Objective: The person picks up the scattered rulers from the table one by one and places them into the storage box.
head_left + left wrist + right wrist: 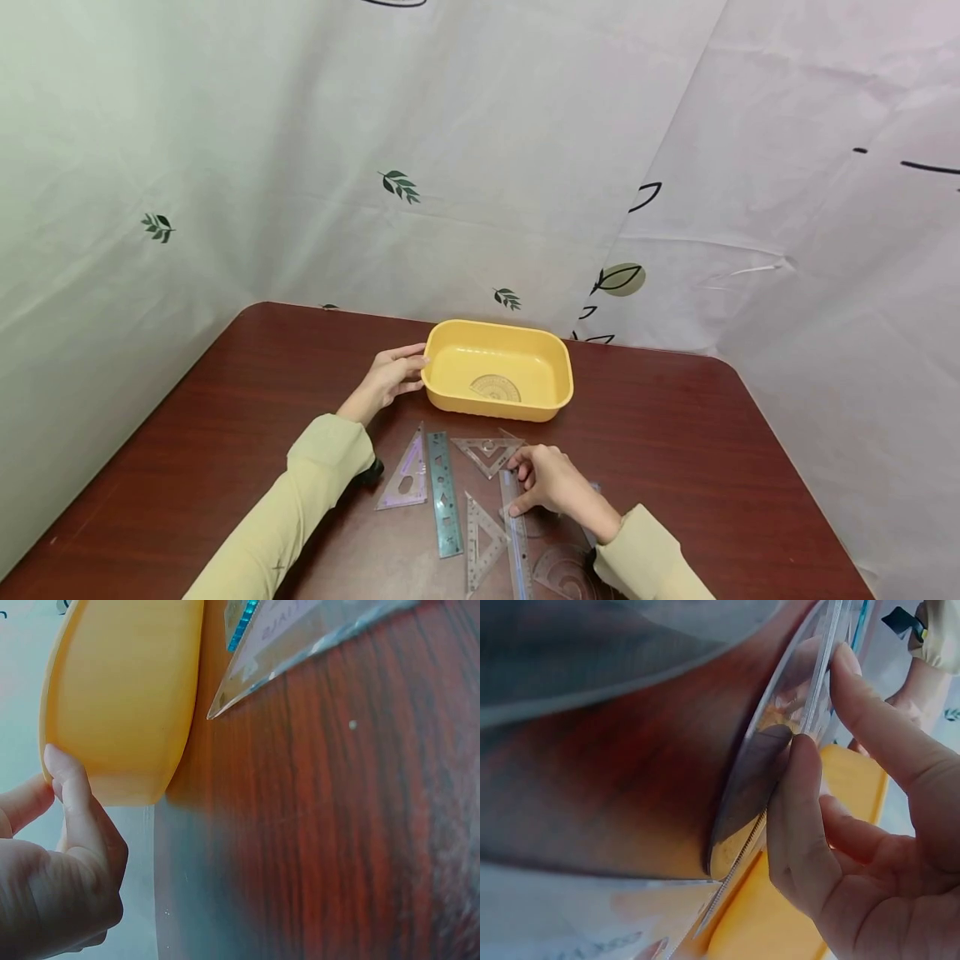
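A yellow plastic basin point(454, 403) stands toward the back of the table, with a clear protractor point(495, 387) lying inside. My left hand point(386, 379) pinches the basin's left rim; in the left wrist view, fingers of that hand point(67, 877) meet at the rim. In front of the basin, my right hand point(558, 485) holds a clear ruler with a blue stripe point(518, 550) between thumb and fingers near its far end. The right wrist view shows the right hand point(862, 847) at the edge of this clear plastic. Other transparent pieces overlap there and are hard to separate.
Left of the ruler lie a purple-marked set square point(407, 479), a teal stencil ruler point(444, 500) and a clear set square point(483, 542). Another set square point(489, 454) is near the basin. A rounded clear template point(566, 571) lies partly under the right sleeve. Patterned cloth point(480, 167) hangs behind the table.
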A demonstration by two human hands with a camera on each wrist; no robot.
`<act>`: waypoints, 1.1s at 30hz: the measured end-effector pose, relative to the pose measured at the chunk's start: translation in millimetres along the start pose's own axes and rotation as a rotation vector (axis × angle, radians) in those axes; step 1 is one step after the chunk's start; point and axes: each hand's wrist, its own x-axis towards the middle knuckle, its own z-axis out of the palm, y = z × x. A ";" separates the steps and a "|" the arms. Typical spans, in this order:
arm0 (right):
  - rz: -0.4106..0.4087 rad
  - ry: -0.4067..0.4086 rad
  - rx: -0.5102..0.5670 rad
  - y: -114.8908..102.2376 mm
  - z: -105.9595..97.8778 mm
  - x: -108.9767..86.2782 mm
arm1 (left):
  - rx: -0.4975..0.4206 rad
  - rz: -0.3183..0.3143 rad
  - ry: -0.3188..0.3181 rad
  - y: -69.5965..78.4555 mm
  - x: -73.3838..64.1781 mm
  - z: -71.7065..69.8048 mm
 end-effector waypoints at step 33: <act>0.027 -0.180 0.618 7.4 -19.2 6.8 | -0.009 0.002 -0.011 0.3 -1.7 -0.5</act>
